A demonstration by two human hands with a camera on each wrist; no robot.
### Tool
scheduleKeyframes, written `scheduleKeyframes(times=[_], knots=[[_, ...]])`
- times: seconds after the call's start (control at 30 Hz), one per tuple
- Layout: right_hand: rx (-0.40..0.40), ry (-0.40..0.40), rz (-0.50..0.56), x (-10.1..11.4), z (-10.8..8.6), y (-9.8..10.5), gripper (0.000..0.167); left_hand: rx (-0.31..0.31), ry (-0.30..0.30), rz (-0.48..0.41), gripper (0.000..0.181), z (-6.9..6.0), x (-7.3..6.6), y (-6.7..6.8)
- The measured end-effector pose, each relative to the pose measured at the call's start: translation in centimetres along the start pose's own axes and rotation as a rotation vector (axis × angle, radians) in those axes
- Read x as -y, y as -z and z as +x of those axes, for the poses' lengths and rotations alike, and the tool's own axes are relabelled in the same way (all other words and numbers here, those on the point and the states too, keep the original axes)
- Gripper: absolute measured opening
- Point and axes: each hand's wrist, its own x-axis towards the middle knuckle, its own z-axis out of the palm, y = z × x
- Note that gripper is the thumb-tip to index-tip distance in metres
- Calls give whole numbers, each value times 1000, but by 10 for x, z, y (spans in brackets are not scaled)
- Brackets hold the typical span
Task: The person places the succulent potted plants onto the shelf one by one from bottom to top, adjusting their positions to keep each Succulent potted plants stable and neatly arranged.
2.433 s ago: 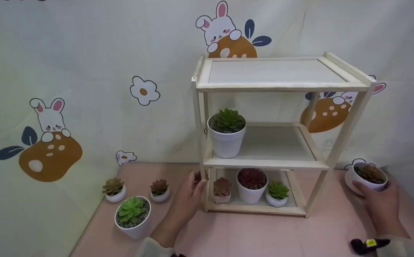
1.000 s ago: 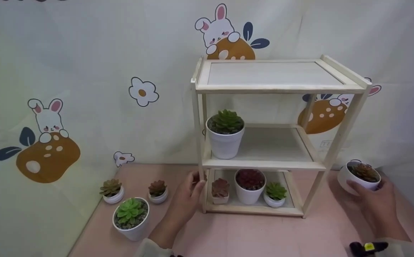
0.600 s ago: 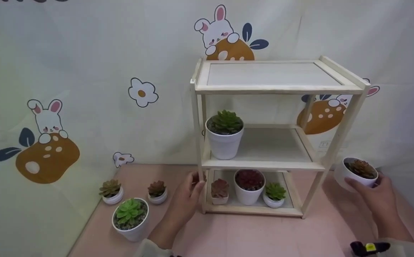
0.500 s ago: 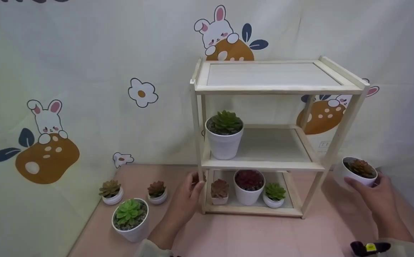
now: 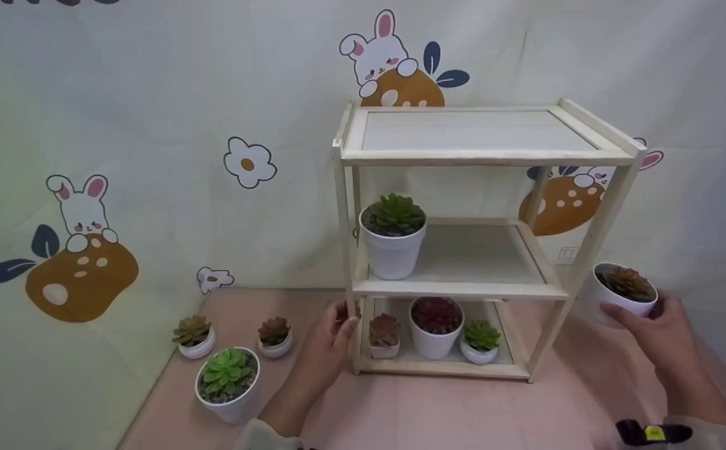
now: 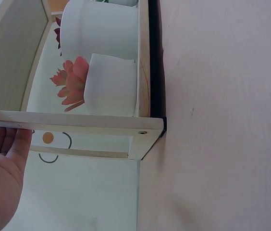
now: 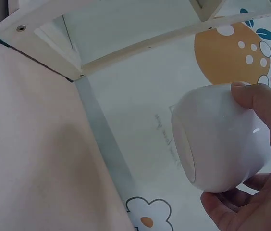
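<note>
My right hand (image 5: 666, 328) grips a round white pot (image 5: 613, 303) with an orange-brown succulent, raised off the table at the right of the wooden shelf (image 5: 463, 289). In the right wrist view, thumb and fingers clasp the sides of the white pot (image 7: 222, 139), its base turned toward the shelf. My left hand (image 5: 322, 347) holds the shelf's front left post; in the left wrist view the hand (image 6: 3, 168) has its fingers behind the post (image 6: 78, 121). On the middle tier stands a green succulent in a white pot (image 5: 394, 253).
The bottom tier holds a pinkish succulent (image 5: 385, 331), a dark red one (image 5: 436, 331) and a small green one (image 5: 480, 340). Left on the pink table (image 5: 400, 412) stand a bright green potted succulent (image 5: 228, 387) and two small brownish ones (image 5: 194, 337), (image 5: 275, 337). A printed cloth hangs behind.
My right hand has lifted the round white pot and brought it left, nearer the shelf. The left hand has stayed on the post. The head view has shifted slightly.
</note>
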Motion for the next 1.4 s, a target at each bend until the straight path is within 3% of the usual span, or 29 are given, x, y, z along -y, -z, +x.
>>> scheduleKeyframes(times=[0.13, 0.3, 0.53, 1.03, 1.4], knots=[[0, 67, 30, 8, -5, -1, 92, -1, -5, -5, 42, 0, 0, 0], [20, 76, 19, 19, -12, 1, 94, -2, 4, -11, 44, 0, 0, 0], [25, 131, 52, 32, -19, 4, 75, -11, -27, 12, 44, 1, 0, -1], [21, 74, -51, 63, -40, 9, 105, -21, 15, 4, 44, 1, -2, -1], [24, 98, -69, 76, -53, 16, 100, -11, 3, 5, 45, -1, -1, -1]])
